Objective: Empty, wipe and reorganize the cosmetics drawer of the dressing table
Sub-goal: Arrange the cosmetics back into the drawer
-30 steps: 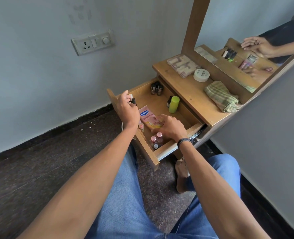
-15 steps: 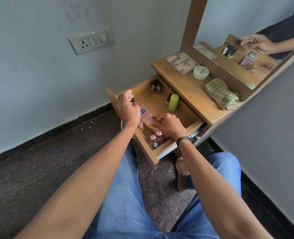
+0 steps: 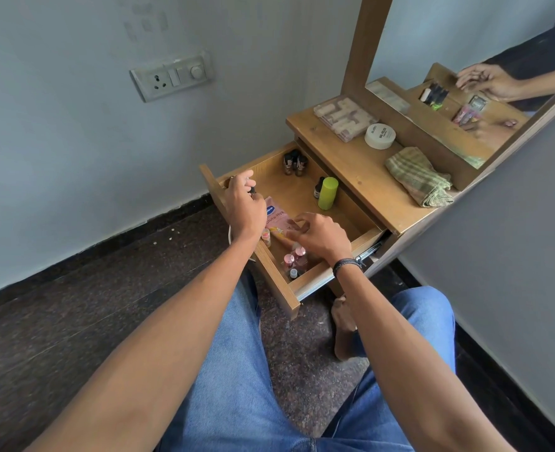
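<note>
Drawer (image 3: pixel 312 279) of grained wood; flat pink tube (image 3: pixel 277 220), green cylinder (image 3: pixel 328 193)

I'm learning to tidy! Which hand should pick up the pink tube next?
Probably the right hand: it hovers just over the pink tube and holds nothing. The left hand is busy gripping a small dark bottle at the edge of the drawer.

A pale grey wall (image 3: pixel 74 141) is running along the left, carrying a white switch plate (image 3: pixel 171 78) with a socket. A dark skirting (image 3: pixel 106 244) is lining its foot, meeting a dark speckled stone floor (image 3: pixel 57 308). A wooden table (image 3: pixel 346 159) is standing in the corner against the right wall (image 3: pixel 514 256), and a wood-framed mirror (image 3: pixel 465 37) is rising from its back, reflecting more pale wall. Soft, even light is filling the room.
</note>
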A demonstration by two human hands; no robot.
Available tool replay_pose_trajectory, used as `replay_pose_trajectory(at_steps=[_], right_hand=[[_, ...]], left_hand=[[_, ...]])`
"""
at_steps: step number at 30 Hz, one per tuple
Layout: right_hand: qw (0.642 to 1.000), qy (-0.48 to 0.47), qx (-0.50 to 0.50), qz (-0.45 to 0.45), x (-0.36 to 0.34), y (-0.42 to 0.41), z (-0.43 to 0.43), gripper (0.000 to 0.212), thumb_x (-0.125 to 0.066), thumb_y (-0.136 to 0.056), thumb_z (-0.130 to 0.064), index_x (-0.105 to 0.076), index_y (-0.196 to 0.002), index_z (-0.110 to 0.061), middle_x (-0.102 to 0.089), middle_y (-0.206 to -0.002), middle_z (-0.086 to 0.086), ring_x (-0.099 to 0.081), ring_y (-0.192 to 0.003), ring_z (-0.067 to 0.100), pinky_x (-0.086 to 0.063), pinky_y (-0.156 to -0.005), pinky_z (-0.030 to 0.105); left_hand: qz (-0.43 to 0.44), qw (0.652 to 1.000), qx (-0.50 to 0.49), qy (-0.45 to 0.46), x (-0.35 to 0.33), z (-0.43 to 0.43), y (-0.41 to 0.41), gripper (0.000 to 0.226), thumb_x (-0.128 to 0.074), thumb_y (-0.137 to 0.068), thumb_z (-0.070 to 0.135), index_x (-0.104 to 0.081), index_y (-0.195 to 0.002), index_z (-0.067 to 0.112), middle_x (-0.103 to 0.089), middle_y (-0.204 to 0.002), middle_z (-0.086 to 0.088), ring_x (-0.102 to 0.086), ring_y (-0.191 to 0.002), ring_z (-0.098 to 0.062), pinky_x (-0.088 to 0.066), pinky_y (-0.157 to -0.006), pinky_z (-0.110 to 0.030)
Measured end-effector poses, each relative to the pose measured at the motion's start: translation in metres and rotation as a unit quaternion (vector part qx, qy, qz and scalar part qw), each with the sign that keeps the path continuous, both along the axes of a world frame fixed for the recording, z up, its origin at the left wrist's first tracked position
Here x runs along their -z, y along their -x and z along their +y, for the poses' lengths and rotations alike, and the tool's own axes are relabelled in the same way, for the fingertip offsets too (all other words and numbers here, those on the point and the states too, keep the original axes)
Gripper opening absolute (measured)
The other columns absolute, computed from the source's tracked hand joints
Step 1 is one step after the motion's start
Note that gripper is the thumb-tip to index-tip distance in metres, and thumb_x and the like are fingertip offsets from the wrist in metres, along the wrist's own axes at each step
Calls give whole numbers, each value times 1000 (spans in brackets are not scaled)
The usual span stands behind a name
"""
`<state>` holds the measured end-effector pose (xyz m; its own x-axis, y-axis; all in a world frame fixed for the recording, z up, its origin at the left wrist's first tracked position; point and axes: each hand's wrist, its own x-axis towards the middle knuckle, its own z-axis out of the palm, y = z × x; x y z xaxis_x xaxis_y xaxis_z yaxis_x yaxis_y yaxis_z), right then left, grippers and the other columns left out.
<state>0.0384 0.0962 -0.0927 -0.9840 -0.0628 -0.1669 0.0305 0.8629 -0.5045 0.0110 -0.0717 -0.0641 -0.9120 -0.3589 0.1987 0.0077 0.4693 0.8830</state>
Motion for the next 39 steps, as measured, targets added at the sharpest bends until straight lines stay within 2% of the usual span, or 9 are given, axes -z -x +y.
replay_pose_trajectory(at_steps=[5, 13, 18, 21, 22, 24, 26, 30, 39], right_hand=[[1000, -1, -5, -30, -2, 1, 0, 60, -74, -76, -68, -62, -127, -38, -72, -116, -2, -69, -98, 22, -59, -85, 40], [999, 11, 10, -30, -2, 2, -1, 60, -76, -81, -62, -64, -127, -26, -72, -114, 3, -68, -95, 23, -56, -80, 35], [999, 17, 13, -28, -5, 1, 0, 57, -77, -81, -59, -65, -124, -25, -72, -110, 2, -68, -94, 22, -57, -80, 34], [999, 23, 16, -24, -4, 0, -1, 56, -77, -79, -62, -66, -120, -25, -73, -105, 2, -69, -90, 21, -61, -81, 41], [999, 23, 17, -23, -4, 0, -2, 53, -76, -80, -61, -67, -118, -25, -73, -103, 3, -70, -89, 22, -61, -81, 43], [999, 29, 18, -31, -6, 1, -2, 46, -72, -84, -57, -68, -116, -25, -72, -103, 4, -70, -91, 25, -60, -83, 43], [998, 33, 23, -39, -7, 2, -1, 45, -70, -85, -57, -68, -117, -25, -70, -104, 4, -67, -91, 24, -58, -84, 40], [999, 28, 29, -37, -8, 1, 0, 48, -70, -84, -60, -68, -116, -24, -70, -105, 4, -66, -90, 25, -56, -80, 38], [998, 28, 45, -38, -11, 1, -1, 50, -71, -82, -62, -69, -114, -23, -71, -107, 8, -67, -95, 30, -57, -82, 40]], left_hand=[[-1, 1000, 8, 5, 2, 0, 1, 44, -56, -88, -13, -60, -123, 13, -54, -111, 7, -60, -108, -15, -58, -87, -31], [-18, 1000, 16, 21, -1, 1, -1, 38, -57, -90, -9, -64, -117, 16, -60, -117, 1, -60, -105, -11, -59, -84, -29], [-34, 993, 101, 48, -10, 2, -12, 26, -60, -92, 0, -67, -92, 25, -62, -99, 15, -64, -92, -6, -60, -78, -34], [-60, 978, 180, 82, -16, 4, -44, 14, -64, -92, 9, -73, -91, 20, -70, -97, 10, -65, -82, -3, -54, -69, -16], [-69, 968, 215, 105, -16, 4, -54, 11, -65, -92, 13, -74, -91, 20, -72, -96, 9, -65, -80, -4, -53, -70, -15], [-78, 940, 280, 176, -11, 3, -72, 9, -66, -91, 25, -74, -89, 25, -72, -94, 10, -64, -81, -7, -55, -78, -28], [-76, 919, 308, 235, -8, 4, -81, 14, -64, -91, 37, -74, -90, 27, -72, -96, 10, -63, -88, -11, -53, -84, -37], [-84, 899, 315, 292, -16, 11, -87, 32, -62, -90, 49, -74, -106, 24, -70, -110, 3, -62, -101, -19, -51, -86, -38], [-111, 884, 306, 337, -19, 21, -93, 26, -70, -90, 37, -69, -112, 22, -61, -119, -1, -63, -100, -25, -49, -79, -37]])
